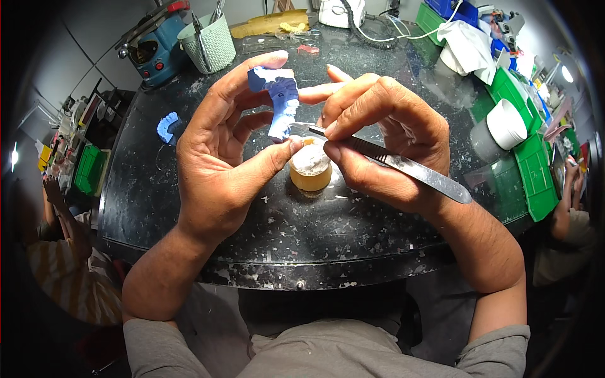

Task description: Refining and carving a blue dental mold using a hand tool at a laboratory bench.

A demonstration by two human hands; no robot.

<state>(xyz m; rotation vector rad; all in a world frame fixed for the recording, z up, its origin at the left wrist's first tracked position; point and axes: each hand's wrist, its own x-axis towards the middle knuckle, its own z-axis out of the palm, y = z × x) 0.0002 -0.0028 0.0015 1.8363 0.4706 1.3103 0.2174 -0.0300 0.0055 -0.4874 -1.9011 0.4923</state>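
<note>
My left hand [220, 145] pinches a blue dental model [282, 97] with a row of teeth, thumb at its lower end and fingers behind its upper part. In my right hand [384, 135] is a flat metal scalpel handle [403, 166], held like a pen. Its thin tip points left, close to the model's lower teeth; whether it touches I cannot tell. Below both hands a small amber jar [311, 179] with a whitish, dusty top stands on the table. A second blue arch-shaped piece [167, 128] lies to the left.
The black, speckled table [302, 242] has a curved front edge. At the back are a blue machine [154, 53], a pale green basket [208, 47] of tools and a white device [341, 12]. Green bins [532, 173] and a white cup [506, 123] line the right. Other people sit at both sides.
</note>
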